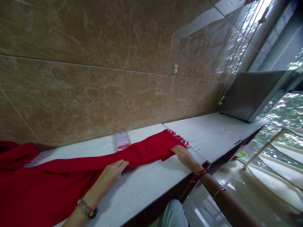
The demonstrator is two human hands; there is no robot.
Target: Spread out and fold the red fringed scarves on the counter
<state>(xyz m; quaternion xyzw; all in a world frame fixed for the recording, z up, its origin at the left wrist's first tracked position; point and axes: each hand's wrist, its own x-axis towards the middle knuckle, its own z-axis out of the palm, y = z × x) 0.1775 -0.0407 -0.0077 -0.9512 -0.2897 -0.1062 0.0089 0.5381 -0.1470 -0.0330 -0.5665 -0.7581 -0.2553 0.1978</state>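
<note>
A red scarf (144,149) lay lengthwise along a white wood-grain counter (142,186), its long axis running with the back edge and its fringe (178,137) pointing toward the far right end. At the left it widened into a broad spread reaching the front edge, with more red cloth (17,154) heaped by the wall. Both hands touched the narrow strip from its front side, so the cloth stretched away from the fingers toward the back edge. The right hand (186,156) was nearer the fringe — its fingers together over the front corner there — and the left hand (113,173) sat farther along, fingers also close together; whether either thumb pinched from below could not be told. Behind the strip, touching it, lay a blurred pale packet (121,139), contents unreadable. A closed-looking grey box (253,93) stood at the far right end, its inside hidden. Below the front edge showed a green object (241,154), possibly a basin; what it held was unclear. Brown tiles (94,91) rose behind.
</note>
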